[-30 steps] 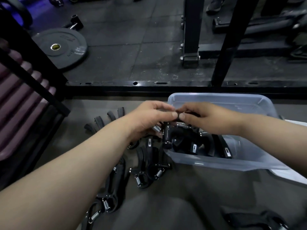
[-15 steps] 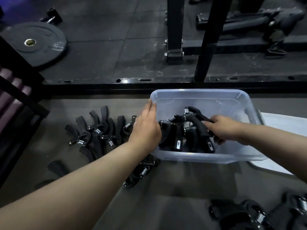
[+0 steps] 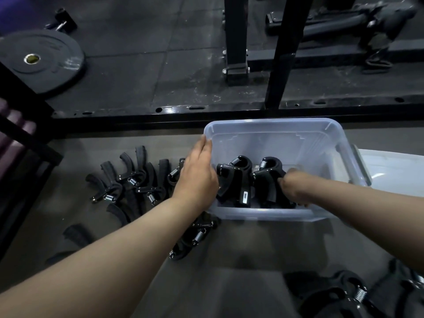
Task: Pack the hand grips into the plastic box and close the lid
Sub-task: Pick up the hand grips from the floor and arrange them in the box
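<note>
Dim gym, dark rubber floor (image 3: 137,72), weight plate (image 3: 39,63), black rack uprights (image 3: 235,35)

Box (image 3: 275,131) clear glossy plastic, grips (image 3: 236,177) matt black w/ shiny metal springs (image 3: 234,160), floor (image 3: 137,72) rough rubber.

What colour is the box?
The box is clear plastic with a faint blue tint, seen best in the head view.

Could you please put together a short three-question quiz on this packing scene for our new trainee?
1. True or false: the lid lies right of the plastic box, not on it.
2. The left hand rests against: A the box's left wall; B the lid; C the box's right wall.
3. Fill in: the right hand grips a ____ inside the box.
Key: 1 true; 2 A; 3 hand grip.
</note>
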